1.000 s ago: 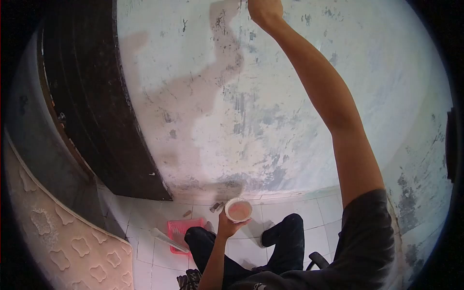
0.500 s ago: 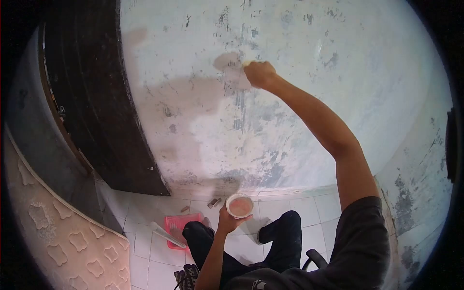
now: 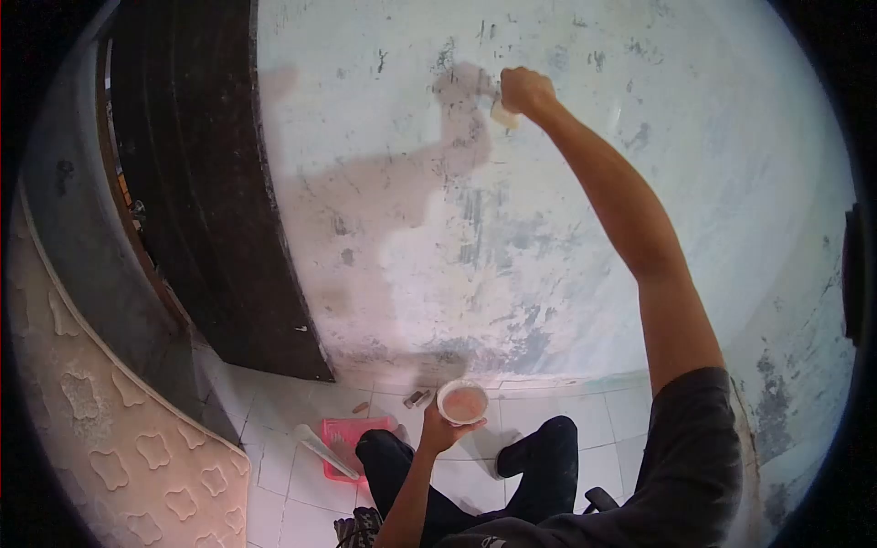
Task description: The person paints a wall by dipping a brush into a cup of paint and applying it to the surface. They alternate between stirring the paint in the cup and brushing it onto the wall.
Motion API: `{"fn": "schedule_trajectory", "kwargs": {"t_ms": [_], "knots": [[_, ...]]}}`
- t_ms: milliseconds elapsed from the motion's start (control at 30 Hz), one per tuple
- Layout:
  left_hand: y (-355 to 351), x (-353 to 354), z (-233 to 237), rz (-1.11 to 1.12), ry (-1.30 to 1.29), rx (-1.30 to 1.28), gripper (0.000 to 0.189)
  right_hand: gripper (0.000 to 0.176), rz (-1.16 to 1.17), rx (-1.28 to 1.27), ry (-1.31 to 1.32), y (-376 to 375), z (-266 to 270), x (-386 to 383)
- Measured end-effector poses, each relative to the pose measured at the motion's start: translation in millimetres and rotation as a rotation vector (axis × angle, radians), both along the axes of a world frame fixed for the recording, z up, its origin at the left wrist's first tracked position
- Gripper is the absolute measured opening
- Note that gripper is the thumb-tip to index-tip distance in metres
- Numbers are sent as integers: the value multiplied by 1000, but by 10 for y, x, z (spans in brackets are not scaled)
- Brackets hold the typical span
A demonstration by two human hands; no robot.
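My right hand (image 3: 527, 91) is raised to the patchy white wall (image 3: 402, 283), closed around what looks like a paintbrush. The brush's pale bristles (image 3: 504, 115) point downward below my fist, close to the wall; its handle is mostly hidden by my fingers. Low in front of me, my left hand (image 3: 442, 429) grips a round white tub (image 3: 442, 405) from below and the side. Pale pinkish paint (image 3: 465, 405) shows inside it. Grey worn marks and flaking spots cover the wall, and my arm's shadow falls on it to the left.
A pink tray (image 3: 352, 426) lies on the white tiled floor (image 3: 557, 457), with a white long-handled tool (image 3: 324, 450) across it. Small objects (image 3: 417, 398) lie near the wall's base. At left are a dark door (image 3: 201, 183) and a beige patterned mattress-like panel (image 3: 137, 447).
My right hand has moved upward on the wall, and the bristles now point down below it. My left hand still holds the tub. The whole view has shifted slightly.
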State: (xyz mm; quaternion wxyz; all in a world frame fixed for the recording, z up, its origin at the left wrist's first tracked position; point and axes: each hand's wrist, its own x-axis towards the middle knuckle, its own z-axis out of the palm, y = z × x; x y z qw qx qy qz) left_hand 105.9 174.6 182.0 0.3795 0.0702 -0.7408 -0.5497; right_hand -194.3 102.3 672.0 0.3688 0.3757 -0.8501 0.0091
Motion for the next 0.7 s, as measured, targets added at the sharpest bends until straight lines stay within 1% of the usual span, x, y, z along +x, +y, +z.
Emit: {"fn": "schedule_trajectory", "kwargs": {"t_ms": [67,100,133,167,200,233,267,300,333,367,467,533,567,633,700], "knots": [[-16,17,-7,-8,-4,-29,70,25,-60,-14,-11,-57,192,70],[-17,16,-11,18,-7,-24,70,26,-11,-62,85,-91,238,-42],[-15,29,-21,11,-29,18,71,26,0,-94,102,-151,317,-150],[-14,42,-39,12,-48,64,72,27,0,-105,106,-140,392,-88],[-25,31,-63,-16,-21,120,75,28,6,-126,132,-180,464,-149],[-32,33,-71,33,-19,133,75,28,-29,-99,143,-141,502,-8],[-39,38,-78,48,-5,59,76,28,-34,-176,181,-187,515,-41],[-48,36,-71,53,9,-18,76,26,-37,-138,225,-164,562,-60],[-43,62,-25,19,-5,37,77,24,-7,-170,257,-87,554,72],[-33,63,-35,36,-4,42,77,24,15,-202,323,-81,552,23],[-33,71,-48,21,0,88,78,25,-27,-195,346,-20,624,93],[-31,83,-40,18,-20,104,79,25,50,-330,410,53,613,223],[-31,83,-32,15,-29,111,80,25,56,-327,412,29,626,214],[-35,61,-67,16,-22,98,81,27,0,-176,432,5,617,162],[-17,77,-63,15,-18,84,81,27,-8,-124,408,-115,418,67]]}}
